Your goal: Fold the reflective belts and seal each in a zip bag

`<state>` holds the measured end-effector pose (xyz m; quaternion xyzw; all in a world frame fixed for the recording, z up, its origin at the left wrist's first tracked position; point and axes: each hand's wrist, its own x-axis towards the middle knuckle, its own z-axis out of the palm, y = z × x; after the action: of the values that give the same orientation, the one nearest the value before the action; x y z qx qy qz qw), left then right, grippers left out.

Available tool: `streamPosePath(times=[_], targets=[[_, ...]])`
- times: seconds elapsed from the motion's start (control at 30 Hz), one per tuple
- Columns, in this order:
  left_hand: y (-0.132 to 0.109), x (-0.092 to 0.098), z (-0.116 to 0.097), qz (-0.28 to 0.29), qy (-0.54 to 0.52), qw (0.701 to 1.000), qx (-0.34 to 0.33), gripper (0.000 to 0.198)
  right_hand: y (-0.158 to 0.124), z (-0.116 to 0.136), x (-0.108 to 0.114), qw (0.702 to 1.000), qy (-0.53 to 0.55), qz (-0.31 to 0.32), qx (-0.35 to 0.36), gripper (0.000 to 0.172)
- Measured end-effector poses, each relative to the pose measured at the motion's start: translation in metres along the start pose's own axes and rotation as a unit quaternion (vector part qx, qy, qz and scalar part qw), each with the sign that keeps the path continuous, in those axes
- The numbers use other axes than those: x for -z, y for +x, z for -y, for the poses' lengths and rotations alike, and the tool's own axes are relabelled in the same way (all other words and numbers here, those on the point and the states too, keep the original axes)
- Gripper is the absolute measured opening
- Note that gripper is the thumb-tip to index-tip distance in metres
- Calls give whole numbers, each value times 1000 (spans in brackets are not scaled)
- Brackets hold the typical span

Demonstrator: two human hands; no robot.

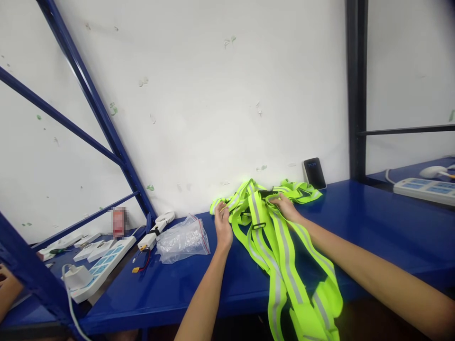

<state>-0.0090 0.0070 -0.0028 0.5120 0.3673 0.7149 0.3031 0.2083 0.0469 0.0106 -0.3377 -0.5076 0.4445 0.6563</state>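
A neon yellow reflective strap vest [275, 237] with grey stripes lies on the blue shelf [373, 222], and its lower straps hang over the front edge. My left hand [222, 223] pinches a strap at the vest's left side, fingers closed on it. Resting on the top of the vest near a black buckle [266, 193], my right hand [286, 207] has its fingers curled around the straps.
A clear zip bag [183, 239] lies left of the vest. Further left are a small white fan [156, 229], power strips [103, 267] and cables. A dark phone [314, 173] leans on the wall. Another power strip [424, 189] lies at right. Another person's hand [7, 286] shows at far left.
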Motion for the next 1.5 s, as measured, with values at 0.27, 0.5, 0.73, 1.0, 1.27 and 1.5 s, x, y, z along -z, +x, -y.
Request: streamPosePath(times=[0.27,0.5,0.73,1.0,1.27,1.5], targets=[[-14,-9,-6,179,99,976,-68,69,-32,26,-20,990,42,134,-11,55],[-5,-5,-19,168,130,971,-108,19,-40,17,-24,955,-28,295,5,46],[-11,-10,-24,96,54,989,-98,9,-56,6,-37,912,-74,404,-20,48],[-30,-33,-34,252,-110,960,41,10,-62,-3,-36,935,-67,349,-2,17],[-22,-24,-49,302,57,943,-128,23,-48,-11,-36,944,-42,327,23,10],[-30,-11,-46,289,158,935,-135,58,-15,2,-1,954,-161,163,195,31]])
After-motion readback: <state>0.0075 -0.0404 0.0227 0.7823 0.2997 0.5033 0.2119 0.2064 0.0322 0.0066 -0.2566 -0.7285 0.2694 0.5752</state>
